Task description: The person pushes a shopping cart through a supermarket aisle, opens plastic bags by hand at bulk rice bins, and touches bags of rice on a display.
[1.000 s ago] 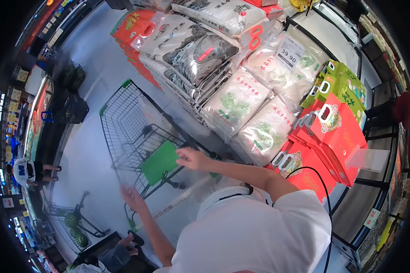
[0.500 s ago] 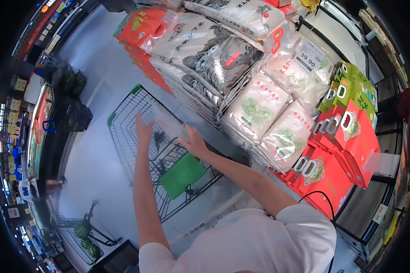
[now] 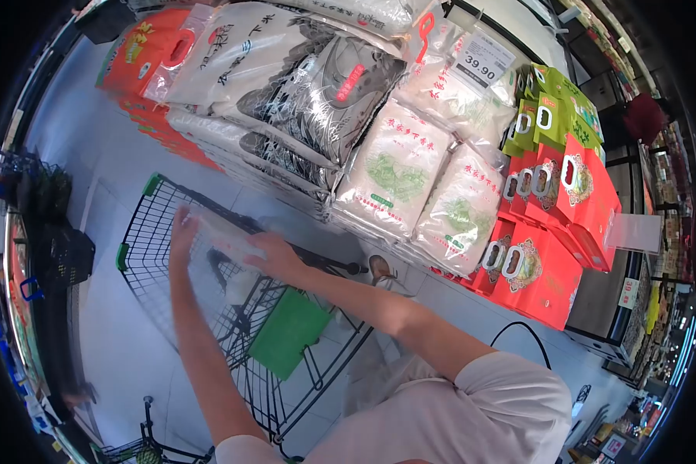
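A white, partly see-through plastic bag (image 3: 223, 237) is stretched between my two hands above the basket of a black wire shopping cart (image 3: 148, 230). My left hand (image 3: 182, 232) is closed on the bag's far left end, somewhat blurred. At the bag's nearer right end, my right hand (image 3: 277, 258) grips it with bent fingers. Below the bag, another small pale thing (image 3: 242, 286) shows in the cart, too blurred to make out. The green panel (image 3: 290, 332) of the cart lies just under my right forearm.
Stacked white rice bags (image 3: 394, 166) and larger grey-patterned bags (image 3: 317, 85) rise beyond the cart. To the right are red boxes (image 3: 537, 271) and green packs (image 3: 557, 116). A person's shoe (image 3: 380, 268) is beside the cart. Black baskets (image 3: 69, 251) stand at the left.
My left hand, spread and apart from the bag earlier, is now at its left end. The bag has come up tilted between both hands. The view has shifted, and a shoe has appeared.
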Demonstrator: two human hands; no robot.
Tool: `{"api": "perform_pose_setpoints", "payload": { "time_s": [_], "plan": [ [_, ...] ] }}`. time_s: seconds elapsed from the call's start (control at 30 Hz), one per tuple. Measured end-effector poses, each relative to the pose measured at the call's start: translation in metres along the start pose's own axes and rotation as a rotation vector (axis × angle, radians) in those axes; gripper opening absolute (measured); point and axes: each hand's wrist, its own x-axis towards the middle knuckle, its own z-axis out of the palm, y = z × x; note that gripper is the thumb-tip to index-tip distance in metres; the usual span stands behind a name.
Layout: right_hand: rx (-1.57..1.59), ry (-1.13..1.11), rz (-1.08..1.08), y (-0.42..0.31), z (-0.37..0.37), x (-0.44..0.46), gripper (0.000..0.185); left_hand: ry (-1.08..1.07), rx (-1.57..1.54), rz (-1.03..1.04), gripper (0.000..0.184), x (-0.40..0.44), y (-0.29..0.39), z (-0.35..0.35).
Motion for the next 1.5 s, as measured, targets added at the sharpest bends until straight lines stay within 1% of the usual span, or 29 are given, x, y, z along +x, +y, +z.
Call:
{"api": "perform_pose_setpoints", "payload": {
  "time_s": [0.03,0.07,0.13,0.17,0.23,0.4,0.43,0.47,0.53,0.63,0.7,0.77,0.8,0.83,0.9,0.93,1.0,1.03,1.07,1.1,1.17,1.2,1.23,1.27,1.33,1.4,1.43,1.47,1.5],
  "plan": [
    [-0.039,0.056,-0.054,0.002,0.005,0.001,0.046,-0.025,0.016,-0.02,0.062,0.005,0.004,-0.005],
    [-0.028,0.053,-0.062,0.004,0.009,0.002,0.043,-0.046,-0.002,0.06,0.056,0.006,0.007,-0.006],
    [-0.003,0.047,-0.085,0.007,0.012,0.008,0.038,-0.151,0.024,-0.057,0.054,0.019,0.004,-0.017],
    [-0.017,0.089,-0.104,0.007,0.015,0.01,0.031,-0.151,0.037,-0.05,0.053,0.023,0.001,-0.018],
    [-0.075,0.028,-0.081,0.007,0.02,0.016,0.029,-0.154,0.066,-0.033,0.051,0.035,-0.016,-0.019],
    [-0.08,-0.022,-0.012,0.01,0.027,0.019,0.019,-0.139,-0.169,0.028,0.039,0.03,-0.027,-0.001],
    [-0.019,0.045,-0.052,0.012,0.033,0.022,0.016,-0.139,-0.204,0.033,0.037,0.036,-0.036,-0.002],
    [0.017,0.017,0.022,0.015,0.036,0.021,0.017,-0.142,-0.239,0.035,0.035,0.039,-0.045,-0.004],
    [0.083,-0.039,0.164,0.009,0.029,0.025,0.019,-0.118,-0.25,0.063,0.026,0.036,-0.039,0.004],
    [0.077,0.019,0.232,0.008,0.031,0.028,0.019,-0.044,-0.253,0.06,0.018,0.032,-0.03,0.017],
    [0.093,-0.043,0.289,0.007,0.03,0.024,0.022,0.001,-0.218,0.048,0.021,0.02,-0.018,0.026],
    [0.115,-0.098,0.332,0.002,0.026,0.021,0.025,0.072,-0.236,0.078,0.021,-0.004,-0.017,0.031],
    [0.125,-0.118,0.344,0.001,0.025,0.019,0.027,0.107,-0.247,0.103,0.022,-0.012,-0.016,0.028],
    [0.135,-0.138,0.359,0.001,0.026,0.017,0.029,0.095,-0.239,0.075,0.021,-0.018,-0.024,0.019],
    [0.081,0.007,0.247,0.004,0.037,0.011,0.027,0.074,-0.226,0.003,0.03,-0.034,-0.047,0.0],
    [0.055,0.076,0.192,0.003,0.041,0.01,0.027,0.112,-0.29,0.004,0.03,-0.047,-0.039,0.002],
    [0.02,0.061,0.124,0.002,0.042,0.012,0.026,0.187,-0.413,-0.002,0.03,-0.081,-0.027,0.005],
    [0.0,0.057,0.086,0.0,0.04,0.017,0.026,0.226,-0.435,0.019,0.03,-0.088,-0.033,-0.001],
    [0.045,0.057,0.045,-0.002,0.037,0.022,0.026,0.257,-0.455,0.028,0.031,-0.093,-0.038,-0.007],
    [0.088,0.058,0.005,-0.005,0.036,0.029,0.026,0.286,-0.475,0.037,0.031,-0.101,-0.029,-0.01],
    [0.145,-0.016,-0.04,-0.019,0.035,0.042,0.026,0.346,-0.518,0.061,0.032,-0.119,-0.004,-0.019],
    [0.164,-0.088,-0.039,-0.032,0.036,0.049,0.026,0.367,-0.511,0.103,0.033,-0.124,-0.001,-0.032],
    [0.2,-0.097,-0.074,-0.049,0.034,0.052,0.026,0.416,-0.471,0.124,0.032,-0.131,0.016,-0.039],
    [0.236,-0.107,-0.108,-0.066,0.031,0.055,0.027,0.464,-0.431,0.147,0.032,-0.14,0.037,-0.049],
    [0.333,0.01,-0.257,-0.113,0.014,0.061,0.027,0.474,-0.439,0.254,0.03,-0.157,0.086,-0.063],
    [0.39,-0.028,-0.218,-0.161,-0.015,0.07,0.026,0.569,-0.331,0.344,0.024,-0.177,0.149,-0.064],
    [0.42,-0.047,-0.198,-0.183,-0.031,0.073,0.026,0.65,-0.221,0.371,0.029,-0.187,0.175,-0.067],
    [0.444,-0.013,-0.263,-0.203,-0.046,0.074,0.022,0.731,-0.112,0.398,0.036,-0.196,0.199,-0.069],
    [0.469,0.021,-0.328,-0.221,-0.06,0.075,0.018,0.747,-0.157,0.471,0.036,-0.205,0.222,-0.072]
  ]
}}
